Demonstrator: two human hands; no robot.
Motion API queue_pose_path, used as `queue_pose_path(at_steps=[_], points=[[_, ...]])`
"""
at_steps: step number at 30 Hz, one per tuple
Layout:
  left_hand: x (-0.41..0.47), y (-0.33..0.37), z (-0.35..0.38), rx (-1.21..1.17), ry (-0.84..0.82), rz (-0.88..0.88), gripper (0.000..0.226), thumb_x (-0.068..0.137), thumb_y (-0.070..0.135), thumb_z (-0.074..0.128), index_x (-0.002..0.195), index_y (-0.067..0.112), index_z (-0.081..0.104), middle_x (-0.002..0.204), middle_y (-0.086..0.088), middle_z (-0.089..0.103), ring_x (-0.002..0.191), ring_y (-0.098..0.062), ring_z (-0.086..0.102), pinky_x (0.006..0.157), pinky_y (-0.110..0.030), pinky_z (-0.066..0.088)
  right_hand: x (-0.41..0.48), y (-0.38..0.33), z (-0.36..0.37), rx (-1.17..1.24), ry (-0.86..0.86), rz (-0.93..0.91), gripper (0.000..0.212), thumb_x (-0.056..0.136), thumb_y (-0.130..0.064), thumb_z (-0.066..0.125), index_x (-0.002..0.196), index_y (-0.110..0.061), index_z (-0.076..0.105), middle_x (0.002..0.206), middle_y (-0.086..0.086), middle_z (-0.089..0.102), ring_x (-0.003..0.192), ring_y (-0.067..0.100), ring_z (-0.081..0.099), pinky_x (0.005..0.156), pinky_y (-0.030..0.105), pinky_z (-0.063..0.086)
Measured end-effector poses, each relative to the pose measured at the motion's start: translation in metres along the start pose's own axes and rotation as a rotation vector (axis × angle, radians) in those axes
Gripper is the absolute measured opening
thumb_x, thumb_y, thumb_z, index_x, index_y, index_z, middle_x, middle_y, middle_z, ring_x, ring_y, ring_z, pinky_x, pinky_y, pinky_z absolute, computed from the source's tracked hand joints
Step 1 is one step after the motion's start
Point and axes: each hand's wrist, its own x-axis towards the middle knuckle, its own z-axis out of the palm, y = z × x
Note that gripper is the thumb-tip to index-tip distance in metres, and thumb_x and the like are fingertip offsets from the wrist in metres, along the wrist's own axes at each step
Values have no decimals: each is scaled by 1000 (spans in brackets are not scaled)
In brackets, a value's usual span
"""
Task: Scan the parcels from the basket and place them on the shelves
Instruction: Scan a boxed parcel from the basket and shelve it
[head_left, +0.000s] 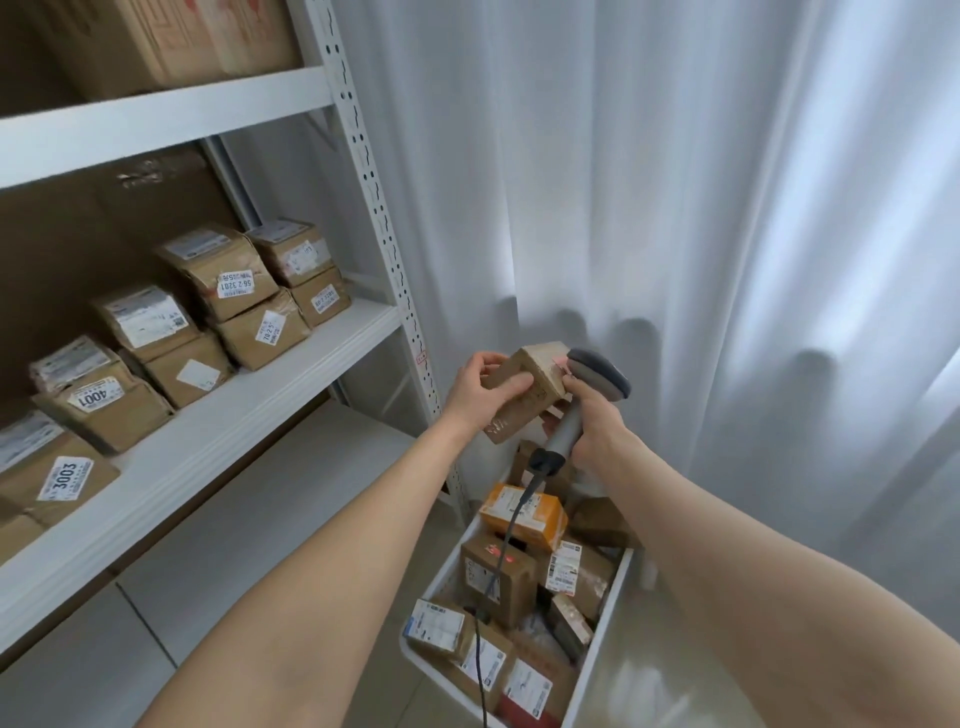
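head view | looks forward-down | close above basket (608, 613), shelves (249, 400) left

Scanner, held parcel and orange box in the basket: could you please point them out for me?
scanner (597, 371), head view, on its grey scanning head.
held parcel (545, 379), head view, on its end face.
orange box (545, 519), head view, on its top, towards the right edge.

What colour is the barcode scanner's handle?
Light grey, on the handheld barcode scanner, with a darker grey head and black base; head view.
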Motion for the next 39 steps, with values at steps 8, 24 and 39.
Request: queue_pose_path(at_steps=[8, 24, 39], points=[[13, 2, -11, -293, 164, -273, 74, 82, 24, 74, 141, 0, 37, 125, -11, 53, 108, -23, 56, 85, -29, 47, -5, -10, -2, -39, -52, -34, 38, 85, -10, 65, 121, -12, 55, 113, 15, 69, 91, 28, 67, 76, 39, 56], [1, -13, -26, -567, -136, -473, 59, 67, 20, 82, 120, 17, 56, 108, -11, 71, 98, -30, 66, 86, -50, 52, -5, 7, -5, -233, -6, -98, 12, 87, -4, 59, 94, -13, 55, 98, 15, 65, 90, 29, 64, 90, 46, 54], [-4, -24, -21, -429, -134, -428, 36, 86, 8, 64, 121, 10, 54, 102, -9, 69, 93, -25, 64, 81, -48, 45, -26, 6, -5, -241, -20, -160, 4, 91, -9, 61, 91, -13, 59, 102, 14, 71, 91, 30, 70, 78, 41, 58]])
